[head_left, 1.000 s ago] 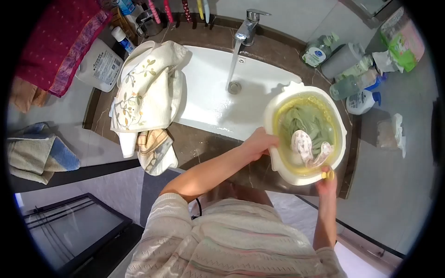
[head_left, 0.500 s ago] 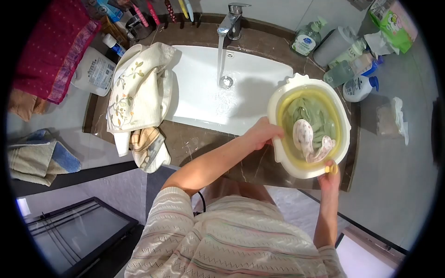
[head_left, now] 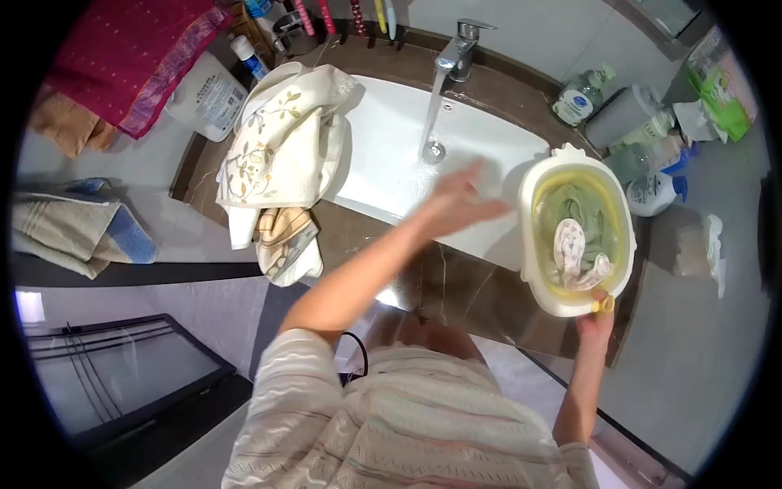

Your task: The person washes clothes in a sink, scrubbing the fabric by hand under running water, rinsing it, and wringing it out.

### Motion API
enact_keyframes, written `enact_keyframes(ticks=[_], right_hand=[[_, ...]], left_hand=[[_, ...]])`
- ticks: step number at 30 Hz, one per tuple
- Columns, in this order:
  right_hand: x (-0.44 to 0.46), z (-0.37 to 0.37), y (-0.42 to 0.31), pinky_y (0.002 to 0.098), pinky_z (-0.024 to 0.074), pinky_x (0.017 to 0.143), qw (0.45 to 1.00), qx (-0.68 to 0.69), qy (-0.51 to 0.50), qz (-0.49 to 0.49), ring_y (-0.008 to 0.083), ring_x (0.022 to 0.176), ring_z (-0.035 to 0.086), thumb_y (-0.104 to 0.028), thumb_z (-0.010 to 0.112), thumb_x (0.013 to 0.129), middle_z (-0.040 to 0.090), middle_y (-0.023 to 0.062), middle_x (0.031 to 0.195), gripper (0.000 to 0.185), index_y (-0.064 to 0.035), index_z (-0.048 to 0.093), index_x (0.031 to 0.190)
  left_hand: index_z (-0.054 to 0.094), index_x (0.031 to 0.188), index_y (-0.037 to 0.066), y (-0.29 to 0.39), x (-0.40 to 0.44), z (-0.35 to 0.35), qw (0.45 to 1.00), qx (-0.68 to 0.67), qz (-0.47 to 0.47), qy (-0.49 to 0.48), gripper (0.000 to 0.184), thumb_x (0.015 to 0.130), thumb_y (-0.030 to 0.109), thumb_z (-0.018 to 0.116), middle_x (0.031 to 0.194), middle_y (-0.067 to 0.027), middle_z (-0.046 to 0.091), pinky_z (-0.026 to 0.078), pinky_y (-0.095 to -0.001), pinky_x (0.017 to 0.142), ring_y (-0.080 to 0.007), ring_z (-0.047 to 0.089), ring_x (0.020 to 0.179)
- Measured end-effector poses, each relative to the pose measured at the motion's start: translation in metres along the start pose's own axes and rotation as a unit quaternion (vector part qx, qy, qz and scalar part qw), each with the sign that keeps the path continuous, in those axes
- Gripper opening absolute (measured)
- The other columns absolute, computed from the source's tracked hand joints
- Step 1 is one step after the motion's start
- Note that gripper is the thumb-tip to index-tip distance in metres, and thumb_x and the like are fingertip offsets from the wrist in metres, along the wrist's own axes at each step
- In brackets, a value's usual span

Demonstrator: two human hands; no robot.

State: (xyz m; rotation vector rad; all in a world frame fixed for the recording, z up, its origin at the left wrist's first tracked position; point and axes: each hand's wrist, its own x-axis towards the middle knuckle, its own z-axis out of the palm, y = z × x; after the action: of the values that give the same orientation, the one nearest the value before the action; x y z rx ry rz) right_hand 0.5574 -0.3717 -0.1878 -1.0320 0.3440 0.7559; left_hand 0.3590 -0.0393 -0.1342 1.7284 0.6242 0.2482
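A white and yellow wash basin (head_left: 533, 277) rests at the right end of the counter, overlapping the sink's edge. In its water lie a green cloth (head_left: 601, 232) and a white patterned cloth piece (head_left: 570, 244). My right hand (head_left: 597, 324) grips the basin's near rim beside a small yellow plug (head_left: 603, 305); its fingertips are partly hidden under the rim. Over the white sink (head_left: 379, 175), my left hand (head_left: 464, 202) is slightly blurred, fingers apart and holding nothing. Water runs from the chrome faucet (head_left: 456, 57) close beyond it.
A cream embroidered towel (head_left: 281, 151) and a checked cloth (head_left: 287, 236) lie over the counter's left side. Several bottles, among them a green pump bottle (head_left: 580, 99), line the back right. A white jug (head_left: 208, 98) stands at the left. Toothbrushes hang at the back.
My left hand has let go of the basin's left side and moved left over the sink, its fingers spreading. My right hand keeps its hold. The whole view has shifted.
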Motion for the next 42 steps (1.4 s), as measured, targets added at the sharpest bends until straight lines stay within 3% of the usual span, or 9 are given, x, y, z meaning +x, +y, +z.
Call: enact_keyframes(ticks=[2, 4, 5, 13, 18, 26, 34, 38, 42], right_hand=[[0.004, -0.007, -0.002, 0.0358, 0.0519, 0.082, 1.000, 0.001, 0.021, -0.003, 0.0242, 0.092, 0.060, -0.001, 0.056, 0.066, 0.059, 0.0098, 0.104, 0.045, -0.0014, 0.051, 0.111], [0.000, -0.003, -0.007, 0.0357, 0.0539, 0.076, 0.999, 0.006, 0.023, 0.033, 0.0201, 0.086, 0.062, -0.011, 0.060, 0.079, 0.061, 0.0078, 0.101, 0.036, -0.0043, 0.051, 0.113], [-0.012, 0.001, -0.012, 0.0352, 0.0543, 0.074, 0.999, -0.038, 0.025, 0.022, 0.0183, 0.084, 0.062, -0.015, 0.060, 0.081, 0.061, 0.0073, 0.100, 0.036, -0.0059, 0.051, 0.114], [-0.121, 0.093, -0.037, 0.0252, 0.0489, 0.063, 0.760, -0.435, 0.135, -0.464, 0.0144, 0.089, 0.060, -0.015, 0.052, 0.088, 0.060, 0.0070, 0.106, 0.031, -0.0039, 0.050, 0.117], [-0.075, 0.246, 0.056, 0.0261, 0.0495, 0.068, 0.889, -0.427, -0.083, -0.147, 0.0184, 0.101, 0.056, -0.021, 0.049, 0.090, 0.054, 0.0086, 0.118, 0.043, -0.0100, 0.039, 0.130], [0.115, 0.287, 0.192, 0.0369, 0.0392, 0.093, 0.678, -0.663, -0.089, -0.305, 0.0361, 0.113, 0.046, -0.037, 0.063, 0.077, 0.045, 0.0241, 0.125, 0.067, -0.0030, 0.039, 0.130], [0.148, 0.242, 0.216, 0.0364, 0.0496, 0.071, 0.602, -0.743, -0.076, -0.282, 0.0278, 0.071, 0.064, -0.026, 0.059, 0.080, 0.066, 0.0146, 0.079, 0.025, -0.0044, 0.067, 0.089], [0.144, 0.242, 0.225, 0.0357, 0.0471, 0.079, 0.688, -0.660, -0.083, -0.290, 0.0255, 0.084, 0.062, -0.028, 0.062, 0.078, 0.064, 0.0144, 0.094, 0.032, -0.0042, 0.063, 0.100], [0.095, 0.278, 0.222, 0.0377, 0.0462, 0.076, 0.566, -0.772, -0.200, -0.209, 0.0303, 0.085, 0.060, -0.034, 0.061, 0.078, 0.063, 0.0166, 0.090, 0.036, -0.0064, 0.061, 0.101]], left_hand=[[0.044, 0.124, 0.000, -0.009, -0.029, -0.074, 0.907, 0.262, 0.194, 0.266, 0.072, 0.064, 0.028, 0.074, 0.115, -0.0221, 0.052, 0.042, -0.0394, 0.088, -0.0343, 0.052, 0.102], [0.044, 0.125, 0.007, -0.003, -0.066, -0.155, 0.818, 0.430, 0.133, 0.358, 0.073, 0.061, 0.024, 0.076, 0.123, -0.0222, 0.046, 0.038, -0.0424, 0.095, -0.0361, 0.045, 0.114], [0.036, 0.131, 0.012, -0.015, -0.091, -0.199, 0.731, 0.542, -0.107, 0.400, 0.085, 0.059, 0.028, 0.078, 0.132, -0.0227, 0.036, 0.035, -0.0460, 0.098, -0.0398, 0.035, 0.121], [0.038, 0.129, -0.002, -0.042, -0.073, -0.220, 0.922, 0.105, -0.001, 0.372, 0.073, 0.063, 0.011, 0.067, 0.101, -0.0186, 0.062, 0.048, -0.0306, 0.082, -0.0276, 0.062, 0.088], [0.020, 0.137, 0.005, -0.009, -0.019, -0.138, 0.940, -0.300, -0.002, 0.162, 0.081, 0.075, 0.015, 0.070, 0.124, -0.0156, 0.046, 0.047, -0.0329, 0.086, -0.0203, 0.052, 0.106], [0.049, 0.122, 0.007, -0.087, 0.004, -0.148, 0.948, 0.296, 0.091, -0.079, 0.061, 0.070, 0.031, 0.068, 0.121, -0.0221, 0.046, 0.035, -0.0396, 0.097, -0.0354, 0.041, 0.116], [0.044, 0.125, 0.010, -0.135, 0.037, -0.173, 0.936, 0.288, 0.065, 0.193, 0.062, 0.069, 0.024, 0.067, 0.123, -0.0148, 0.042, 0.035, -0.0431, 0.093, -0.0330, 0.038, 0.114], [0.040, 0.127, 0.010, -0.143, 0.060, -0.191, 0.870, 0.286, 0.157, 0.369, 0.066, 0.067, 0.020, 0.067, 0.116, -0.0144, 0.050, 0.039, -0.0429, 0.089, -0.0315, 0.046, 0.107], [0.053, 0.112, 0.004, -0.145, 0.084, -0.202, 0.966, 0.145, -0.029, 0.212, 0.046, 0.067, 0.007, 0.061, 0.092, -0.0144, 0.062, 0.046, -0.0382, 0.079, -0.0296, 0.058, 0.085]])
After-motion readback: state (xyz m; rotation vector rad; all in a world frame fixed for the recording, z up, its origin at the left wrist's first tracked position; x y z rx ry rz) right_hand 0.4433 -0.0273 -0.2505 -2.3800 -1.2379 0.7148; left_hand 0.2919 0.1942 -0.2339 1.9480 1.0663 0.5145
